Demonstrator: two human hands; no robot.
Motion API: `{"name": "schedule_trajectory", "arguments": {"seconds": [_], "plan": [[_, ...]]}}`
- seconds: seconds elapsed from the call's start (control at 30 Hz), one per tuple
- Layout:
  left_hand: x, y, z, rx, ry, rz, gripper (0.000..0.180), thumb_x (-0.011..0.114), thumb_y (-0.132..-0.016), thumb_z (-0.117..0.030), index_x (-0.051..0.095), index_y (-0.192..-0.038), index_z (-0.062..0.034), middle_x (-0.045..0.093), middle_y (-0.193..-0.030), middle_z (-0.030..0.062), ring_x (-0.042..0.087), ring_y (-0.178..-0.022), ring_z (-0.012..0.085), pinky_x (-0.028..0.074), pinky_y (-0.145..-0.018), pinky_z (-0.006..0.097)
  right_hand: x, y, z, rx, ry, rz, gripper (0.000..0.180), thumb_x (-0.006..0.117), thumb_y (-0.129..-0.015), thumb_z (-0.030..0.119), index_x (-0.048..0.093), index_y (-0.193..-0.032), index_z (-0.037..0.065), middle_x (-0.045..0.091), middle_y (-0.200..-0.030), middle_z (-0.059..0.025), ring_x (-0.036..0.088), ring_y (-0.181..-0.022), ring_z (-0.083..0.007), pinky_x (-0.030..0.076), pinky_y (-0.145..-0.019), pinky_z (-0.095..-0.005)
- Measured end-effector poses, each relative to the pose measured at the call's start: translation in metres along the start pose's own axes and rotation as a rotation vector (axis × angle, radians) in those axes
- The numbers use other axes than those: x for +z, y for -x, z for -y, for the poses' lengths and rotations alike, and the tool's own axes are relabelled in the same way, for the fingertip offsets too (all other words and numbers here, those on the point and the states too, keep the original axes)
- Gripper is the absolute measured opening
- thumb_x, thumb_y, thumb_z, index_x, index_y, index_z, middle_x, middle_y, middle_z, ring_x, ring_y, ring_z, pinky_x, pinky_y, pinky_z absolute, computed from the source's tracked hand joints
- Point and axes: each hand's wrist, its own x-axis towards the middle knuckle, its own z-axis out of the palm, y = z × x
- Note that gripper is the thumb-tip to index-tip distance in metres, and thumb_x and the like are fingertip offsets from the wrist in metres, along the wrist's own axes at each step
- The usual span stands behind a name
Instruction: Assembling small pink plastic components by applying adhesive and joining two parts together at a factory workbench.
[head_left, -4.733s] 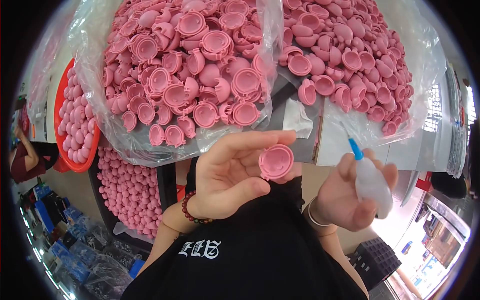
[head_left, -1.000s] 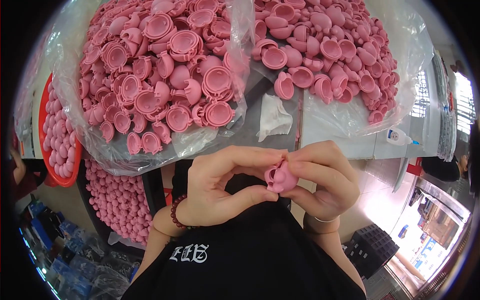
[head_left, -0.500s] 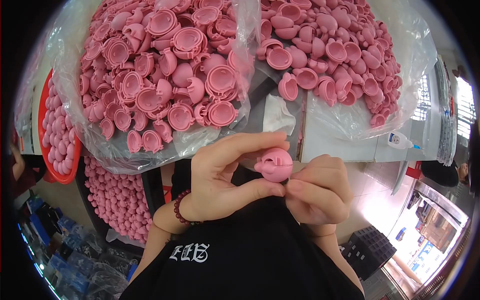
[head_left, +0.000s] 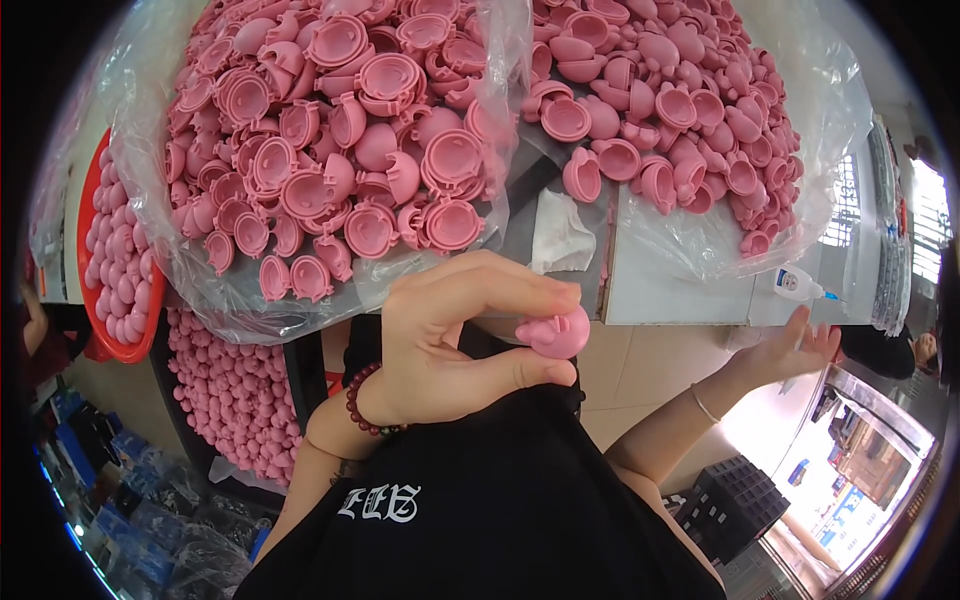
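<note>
Between thumb and fingers, my left hand pinches a small round pink plastic case just past the table's near edge. The case has a rounded bump on its left side. My right hand is stretched out to the right, holding nothing, its fingers apart. Closest to it is a small clear bottle with a blue tip, lying on the table and not touched. Loose pink half shells fill the bag at the left, and more pink shell pieces are heaped at the right.
Clear plastic bags lie under both heaps. A white tissue is between them. At the left stand a red basin of pink pieces and a dark bin of round pink pieces. Black stacked trays sit on the floor, lower right.
My right hand has let go of the pink case and swung out to the right toward the bottle, fingers spreading. My left hand keeps the case, which has turned a little.
</note>
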Motion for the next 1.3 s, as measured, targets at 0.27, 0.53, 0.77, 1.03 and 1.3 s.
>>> {"name": "schedule_trajectory", "arguments": {"seconds": [0.27, 0.53, 0.77, 1.03, 1.3], "plan": [[-0.001, 0.005, -0.013, -0.381, 0.642, -0.01, 0.051, 0.078, -0.056, -0.035, 0.05, -0.087, -0.0037, 0.053, -0.077, 0.01, 0.053, -0.069, 0.0171, 0.043, -0.067, 0.026, 0.009, -0.01, 0.001, 0.289, -0.039, 0.491, 0.03, 0.058, -0.078, 0.018, 0.052, -0.097, -0.005, 0.06, -0.081, -0.0075, 0.054, -0.07, -0.0114, 0.043, -0.059, -0.019], [-0.007, 0.01, -0.015, -0.378, 0.706, -0.013, 0.045, 0.077, -0.06, -0.027, 0.049, -0.088, -0.0058, 0.055, -0.08, 0.0104, 0.055, -0.072, 0.0187, 0.043, -0.061, 0.026, 0.006, 0.035, 0.095, 0.186, -0.757, 0.689, 0.04, 0.053, -0.08, 0.03, 0.051, -0.093, -0.008, 0.058, -0.082, -0.02, 0.052, -0.057, -0.0159, 0.042, -0.05, -0.0238], [-0.01, 0.014, -0.011, -0.252, 0.629, 0.042, 0.044, 0.077, -0.06, -0.027, 0.05, -0.089, -0.0067, 0.055, -0.08, 0.0102, 0.054, -0.073, 0.0188, 0.043, -0.063, 0.026, 0.017, 0.062, 0.153, 0.201, -0.704, 1.178, 0.023, 0.061, -0.07, 0.013, 0.051, -0.08, -0.004, 0.056, -0.069, -0.0103, 0.053, -0.057, -0.0154, 0.041, -0.049, -0.0252], [-0.011, 0.01, -0.015, -0.298, 0.645, -0.081, 0.043, 0.077, -0.059, -0.015, 0.051, -0.091, -0.004, 0.058, -0.086, 0.0144, 0.056, -0.078, 0.0218, 0.044, -0.069, 0.03, 0.01, 0.061, 0.16, 0.426, -0.753, 1.288, 0.031, 0.054, -0.076, 0.024, 0.047, -0.084, -0.005, 0.051, -0.073, -0.0116, 0.048, -0.056, -0.0119, 0.035, -0.044, -0.0187], [-0.015, 0.006, -0.017, 0.035, -0.384, 0.128, 0.029, 0.067, -0.058, 0.003, 0.059, -0.086, 0.0013, 0.06, -0.088, 0.0134, 0.059, -0.077, 0.0256, 0.046, -0.068, 0.031, -0.005, 0.072, 0.186, 0.621, -1.172, 1.154, 0.044, 0.055, -0.076, 0.042, 0.044, -0.081, 0.0, 0.049, -0.068, -0.0112, 0.047, -0.055, -0.0144, 0.038, -0.049, -0.021]]}}
